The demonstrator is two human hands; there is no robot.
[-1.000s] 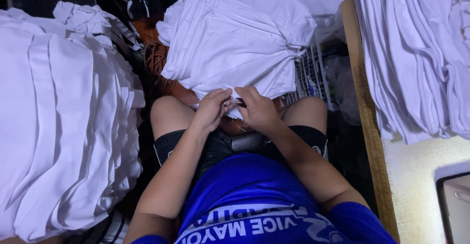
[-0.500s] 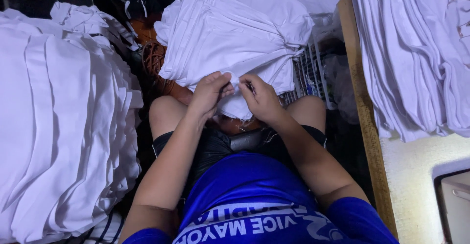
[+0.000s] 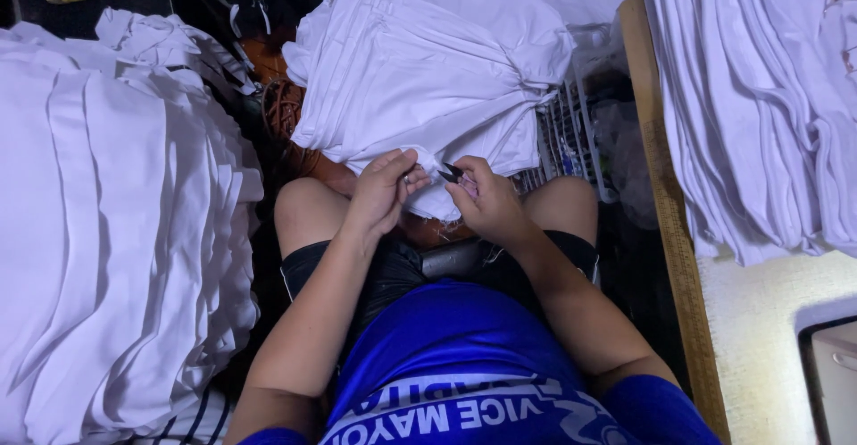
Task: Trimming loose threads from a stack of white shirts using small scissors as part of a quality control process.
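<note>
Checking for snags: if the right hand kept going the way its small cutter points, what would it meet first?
Probably the white cloth pinched by the left hand; the right hand points its small cutter there, though depth is unclear.

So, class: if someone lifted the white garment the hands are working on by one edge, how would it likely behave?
The white garment would probably go floppy: it already drapes in soft folds where the left hand pinches its edge. It looks light, being thin cloth. It would hardly slide off cleanly, since it lies bunched beside the right hand, which holds small snips.

Blue short-sleeved shirt [image 3: 464,356] (white lettering across front), black shorts [image 3: 393,271], bare forearms.
</note>
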